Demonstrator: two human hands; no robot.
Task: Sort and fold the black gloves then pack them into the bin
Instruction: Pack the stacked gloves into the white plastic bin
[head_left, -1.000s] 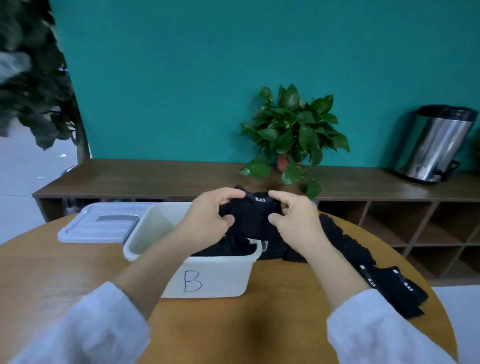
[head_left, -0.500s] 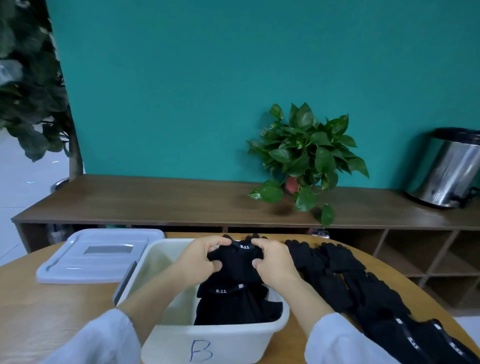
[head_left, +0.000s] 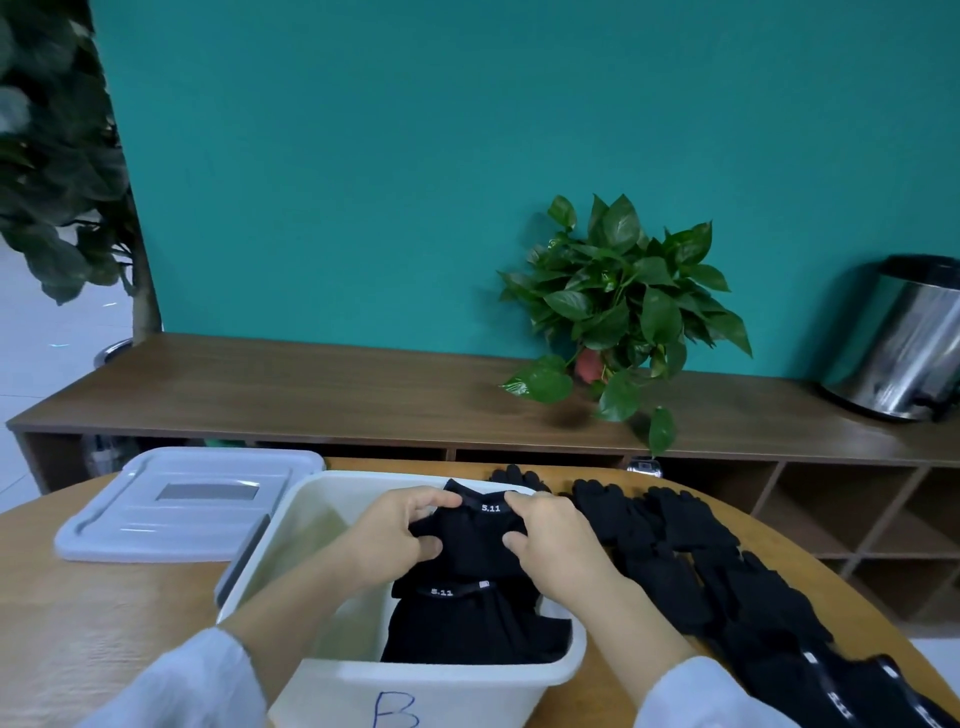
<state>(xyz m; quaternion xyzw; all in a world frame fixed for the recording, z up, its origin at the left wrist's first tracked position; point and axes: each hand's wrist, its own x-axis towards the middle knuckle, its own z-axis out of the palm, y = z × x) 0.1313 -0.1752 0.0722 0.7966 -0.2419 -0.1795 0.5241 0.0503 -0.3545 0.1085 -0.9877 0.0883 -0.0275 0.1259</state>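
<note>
Both hands inside the white bin (head_left: 291, 525), which is marked "B" on its front wall. Left hand (head_left: 387, 538) and right hand (head_left: 558, 545) each pinch a side of the folded black glove (head_left: 475, 535), fingers (head_left: 431, 501) and thumbs curled onto the fabric near the cuff band reading "5.11". That glove sits over the right half of the bin, above the packed black gloves (head_left: 467, 629) already lying in the bin's right-front part; whether it touches them, cannot tell. Another "5.11" cuff band shows on the packed stack. Left half of the bin shows bare floor. White sleeves at the bottom edge on both arms.

Row of unfolded black gloves (head_left: 727, 571) lies on the round wooden bench (head_left: 104, 613) just right of the bin, running from the far edge toward the near right corner, gloves overlapping each other. Grey-white bin lid (head_left: 182, 504) lies flat on the bench just left of and behind the bin, touching or nearly touching its left rim.

Behind the bench: long dark wood shelf unit (head_left: 311, 395) against a teal wall, potted green plant (head_left: 618, 306) on it, steel pedal bin (head_left: 898, 338) at its right end. Large leafy plant (head_left: 57, 171) at far left, blurred.
</note>
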